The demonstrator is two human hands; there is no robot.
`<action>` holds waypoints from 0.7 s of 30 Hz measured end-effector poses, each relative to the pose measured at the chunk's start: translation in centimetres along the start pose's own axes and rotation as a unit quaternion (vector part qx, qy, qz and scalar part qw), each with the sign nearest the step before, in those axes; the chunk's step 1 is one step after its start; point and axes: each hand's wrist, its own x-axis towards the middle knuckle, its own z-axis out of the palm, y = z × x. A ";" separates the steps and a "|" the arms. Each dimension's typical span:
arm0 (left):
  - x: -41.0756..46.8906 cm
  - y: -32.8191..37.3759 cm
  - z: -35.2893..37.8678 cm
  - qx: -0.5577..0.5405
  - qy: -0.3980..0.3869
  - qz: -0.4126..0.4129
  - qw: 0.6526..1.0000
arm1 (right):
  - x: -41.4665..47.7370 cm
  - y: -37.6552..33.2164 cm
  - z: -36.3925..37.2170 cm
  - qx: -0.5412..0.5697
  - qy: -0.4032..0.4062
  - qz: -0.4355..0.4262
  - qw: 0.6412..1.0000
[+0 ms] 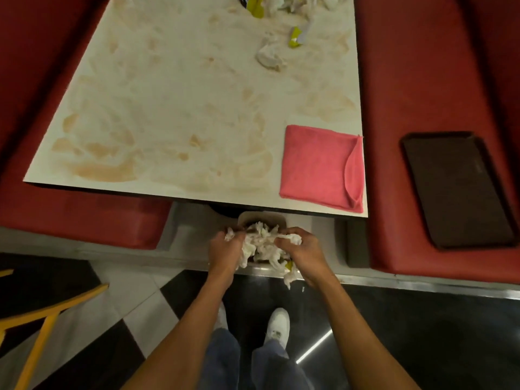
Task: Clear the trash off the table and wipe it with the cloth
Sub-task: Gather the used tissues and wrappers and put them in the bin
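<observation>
**Materials and finishes**

Table top (168, 108): smooth, matt, smeared tan. Cloth (315, 164): soft napped pink fabric. Napkins (261, 246): crumpled white paper. Seat (408, 80): smooth red upholstery, faint sheen. Tray (455, 187): dark matt plastic. Floor (408, 333): glossy tiles with bright metal strip (422, 285).

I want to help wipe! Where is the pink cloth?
In the head view, the pink cloth lies folded on the table, near right corner, beside the red seat.

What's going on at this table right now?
A person stands at the near end of the table, left hand and right hand both gripping a wad of crumpled napkins over a small bin below the edge. A loose napkin and yellow-green wrappers lie at the far end. The stained top is not yet wiped; the folded pink cloth lies at its near right corner.
</observation>
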 end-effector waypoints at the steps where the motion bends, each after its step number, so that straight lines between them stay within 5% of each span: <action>1: 1.2 -0.6 0.6 -0.008 -0.004 -0.006 1.000 | 1.3 0.8 0.2 -0.002 0.013 0.003 1.000; 8: 11.7 -4.9 4.6 0.154 -0.021 0.018 0.988 | 13.3 8.9 2.3 -0.093 0.067 -0.022 0.993; 17: 18.5 -10.8 6.1 0.116 -0.035 0.072 0.990 | 22.5 18.5 5.7 -0.305 0.010 -0.097 0.947; 21: 19.7 -12.8 6.1 0.111 -0.032 0.086 0.990 | 24.8 22.5 7.9 -0.433 -0.050 -0.088 0.896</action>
